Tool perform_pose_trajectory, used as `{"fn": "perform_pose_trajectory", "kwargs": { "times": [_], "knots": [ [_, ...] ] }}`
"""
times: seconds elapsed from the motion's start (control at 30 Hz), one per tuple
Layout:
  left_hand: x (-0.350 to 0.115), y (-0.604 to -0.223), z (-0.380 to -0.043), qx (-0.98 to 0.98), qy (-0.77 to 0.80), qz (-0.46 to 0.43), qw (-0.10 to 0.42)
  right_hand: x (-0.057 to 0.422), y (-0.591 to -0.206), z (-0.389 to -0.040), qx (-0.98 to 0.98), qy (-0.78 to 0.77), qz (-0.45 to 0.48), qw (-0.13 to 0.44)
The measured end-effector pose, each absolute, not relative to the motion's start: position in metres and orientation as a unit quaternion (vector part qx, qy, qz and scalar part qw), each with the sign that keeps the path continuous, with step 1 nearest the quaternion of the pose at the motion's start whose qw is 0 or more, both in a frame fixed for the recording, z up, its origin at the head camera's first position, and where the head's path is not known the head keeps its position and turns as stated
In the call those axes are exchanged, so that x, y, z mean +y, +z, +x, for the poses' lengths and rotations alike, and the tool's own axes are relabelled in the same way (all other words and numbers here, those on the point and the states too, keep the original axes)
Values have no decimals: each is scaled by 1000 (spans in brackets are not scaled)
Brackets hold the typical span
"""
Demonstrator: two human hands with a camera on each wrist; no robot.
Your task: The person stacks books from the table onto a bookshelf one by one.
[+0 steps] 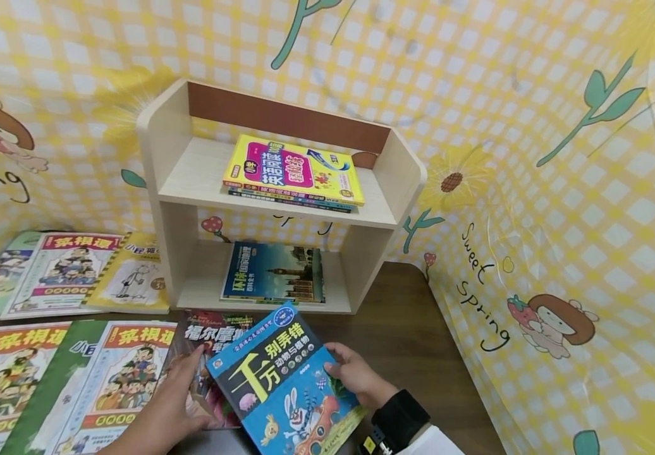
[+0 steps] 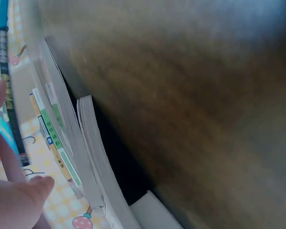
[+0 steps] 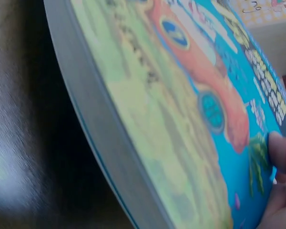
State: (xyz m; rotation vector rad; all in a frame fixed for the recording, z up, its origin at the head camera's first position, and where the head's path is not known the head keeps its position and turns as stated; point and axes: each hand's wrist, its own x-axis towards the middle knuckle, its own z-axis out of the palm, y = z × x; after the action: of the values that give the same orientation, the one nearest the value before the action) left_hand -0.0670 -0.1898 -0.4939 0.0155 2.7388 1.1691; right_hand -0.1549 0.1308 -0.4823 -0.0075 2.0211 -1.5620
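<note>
A blue book (image 1: 284,385) with a black title band and a cartoon rabbit in a carrot car is held tilted by my right hand (image 1: 356,376). The thumb of that hand lies on the cover at the right edge, also visible in the right wrist view beside the book (image 3: 181,114). My left hand (image 1: 168,395) is left of it, thumb and fingers apart, over a dark red-toned book (image 1: 219,328) partly hidden beneath the blue one. In the left wrist view, the blue book's spine (image 2: 8,95) stands close to the left fingers and thumb (image 2: 24,195).
A two-tier wooden shelf (image 1: 171,170) stands ahead. Yellow-topped books (image 1: 296,167) lie stacked on its upper tier, and a blue-green book (image 1: 276,272) tops the lower stack. Several booklets (image 1: 128,379) cover the left side of the brown table (image 1: 418,335). Checked yellow cloth hangs behind.
</note>
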Motion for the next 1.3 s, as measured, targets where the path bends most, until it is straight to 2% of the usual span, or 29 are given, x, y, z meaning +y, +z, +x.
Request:
{"fn": "perform_pose_trajectory", "kwargs": {
  "times": [0.4,0.57,0.8,1.0,1.3],
  "knots": [
    [-184,-480,-67,900,423,49,93,133,-470,-162,741,-579,-89,328],
    [-184,-479,-66,902,418,62,93,132,-468,-165,740,-572,-97,341],
    [-180,-477,-64,876,457,78,131,134,-458,-170,736,-556,-122,367],
    [-174,-475,-62,844,504,103,151,137,-457,-174,738,-550,-140,365],
    [-173,-469,-60,847,499,111,144,136,-456,-177,735,-553,-142,366]
  ]
}}
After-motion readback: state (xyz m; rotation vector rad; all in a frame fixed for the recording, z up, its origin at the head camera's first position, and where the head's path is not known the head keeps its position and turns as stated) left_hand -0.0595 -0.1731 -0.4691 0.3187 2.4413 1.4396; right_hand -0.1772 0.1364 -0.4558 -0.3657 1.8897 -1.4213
